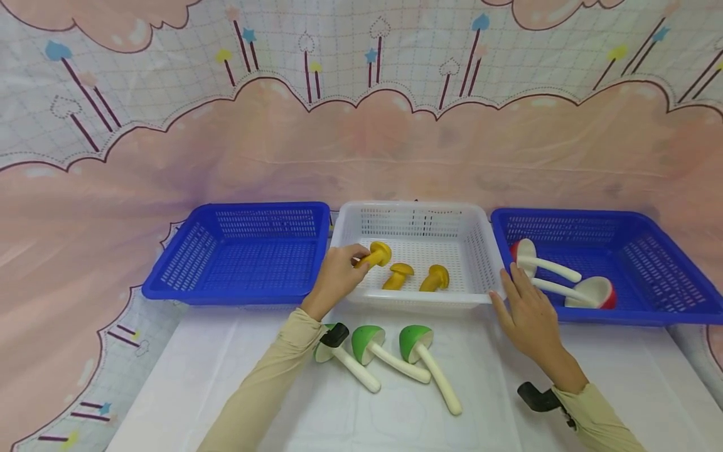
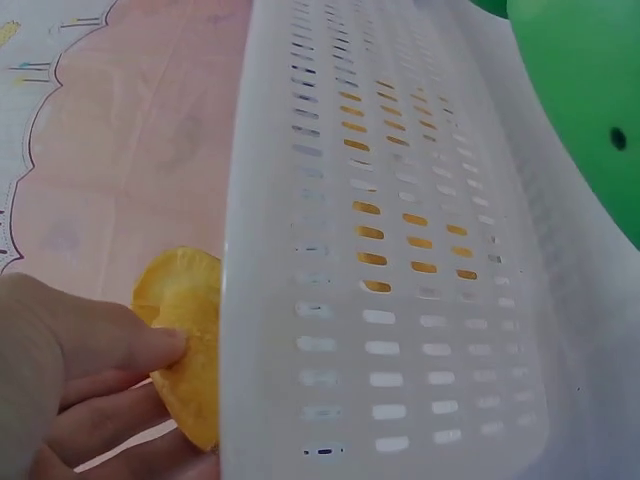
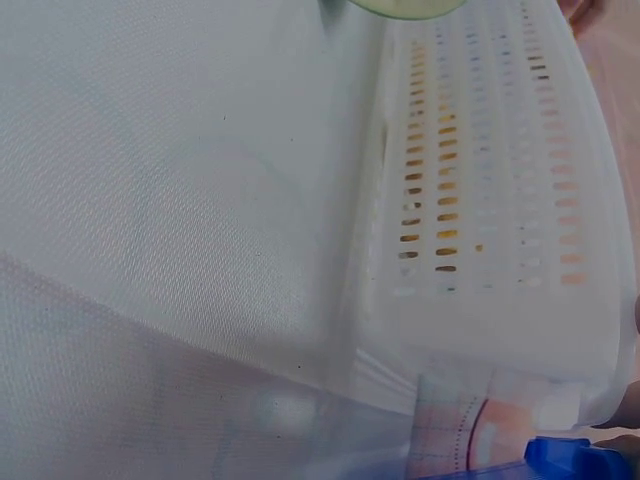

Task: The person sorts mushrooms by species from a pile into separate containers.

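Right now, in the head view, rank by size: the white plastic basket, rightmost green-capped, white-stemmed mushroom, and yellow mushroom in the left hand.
Largest: white plastic basket
Then: rightmost green-capped mushroom
Smallest: held yellow mushroom, partly hidden

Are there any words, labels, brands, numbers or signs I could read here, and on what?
None that I can read.
The cloth backdrop shows only drawn shapes, such as stars.
No lettering shows on the baskets or mushrooms.
Any marking on the black wrist pieces is too small to read.

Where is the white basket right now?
In the head view, the white basket sits mid-frame between the left blue basket and the right blue basket, beyond the green mushrooms.
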